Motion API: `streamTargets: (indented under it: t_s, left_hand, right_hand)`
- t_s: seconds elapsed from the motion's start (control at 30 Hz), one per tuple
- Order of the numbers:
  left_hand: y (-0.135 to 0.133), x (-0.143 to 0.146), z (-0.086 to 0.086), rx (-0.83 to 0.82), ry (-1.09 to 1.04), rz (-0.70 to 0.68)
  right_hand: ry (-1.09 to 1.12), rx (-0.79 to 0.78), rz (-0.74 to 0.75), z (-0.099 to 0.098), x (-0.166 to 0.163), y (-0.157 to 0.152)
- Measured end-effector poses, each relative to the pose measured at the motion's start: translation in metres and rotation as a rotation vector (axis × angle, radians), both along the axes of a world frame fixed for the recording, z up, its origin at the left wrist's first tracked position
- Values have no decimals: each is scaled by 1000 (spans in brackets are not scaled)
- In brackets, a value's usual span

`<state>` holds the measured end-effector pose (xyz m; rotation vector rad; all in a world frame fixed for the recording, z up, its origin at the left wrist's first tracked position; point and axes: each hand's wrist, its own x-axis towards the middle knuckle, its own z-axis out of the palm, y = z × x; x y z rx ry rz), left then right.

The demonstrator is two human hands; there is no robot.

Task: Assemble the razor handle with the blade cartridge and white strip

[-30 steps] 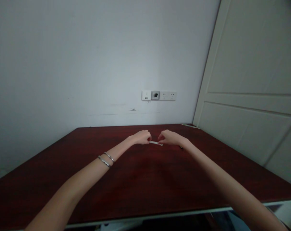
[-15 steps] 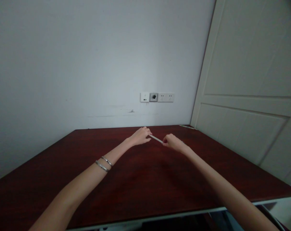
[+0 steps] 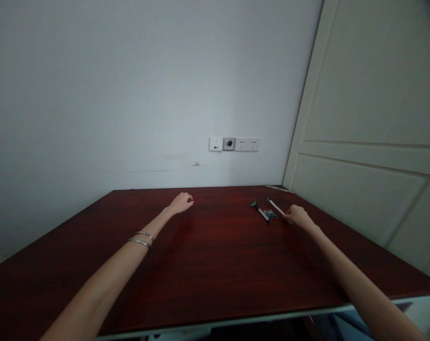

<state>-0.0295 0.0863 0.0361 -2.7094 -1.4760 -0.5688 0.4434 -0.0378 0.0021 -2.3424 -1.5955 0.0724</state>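
Note:
My right hand (image 3: pixel 298 216) is closed on a slim white stick (image 3: pixel 277 206) with a thin dark tip, which points away toward the wall; I cannot make out its exact kind. Just left of it lies a tool shaped like a razor (image 3: pixel 262 214), with a dark green head and a pale handle. Between the two sits a small clear packet (image 3: pixel 271 214) with greenish pieces inside. My left hand (image 3: pixel 181 202) is well off to the left, above the table, its fingers loosely curled with a gap at the thumb and nothing visible in them.
The dark red wooden table (image 3: pixel 201 265) reaches back to a pale wall. Low on that wall are sockets and switch plates (image 3: pixel 234 144). A white panelled door (image 3: pixel 364 142) stands along the right side. A flat pale strip (image 3: pixel 279 188) lies at the back right corner.
The left hand has let go of the white stick and moved left. The right hand has carried it to the right. The razor-like tool and packet are now uncovered on the table.

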Motion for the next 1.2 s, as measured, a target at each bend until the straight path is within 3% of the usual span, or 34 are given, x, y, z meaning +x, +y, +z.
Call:
streamTargets:
  t_s: [0.37, 0.7, 0.83, 0.97, 1.07, 1.2]
  left_hand:
    - [10, -38, -19, -79, -23, 108]
    - [8, -54, -32, -83, -1, 129]
    - [6, -61, -42, -72, 0, 123]
    - [-3, -62, -53, -89, -19, 117]
    - [-14, -60, -58, -94, -37, 138]
    - [-25, -60, -62, -76, -54, 146]
  right_hand:
    - [-63, -31, -4, -9, -6, 3]
    - [-146, -33, -50, 12, -25, -7]
    - [-204, 5, -4, 32, -62, 7]
    - [-222, 26, 138, 43, -122, 26]
    - [-241, 25, 255, 40, -172, 40]
    - [-257, 32, 460, 21, -228, 55]
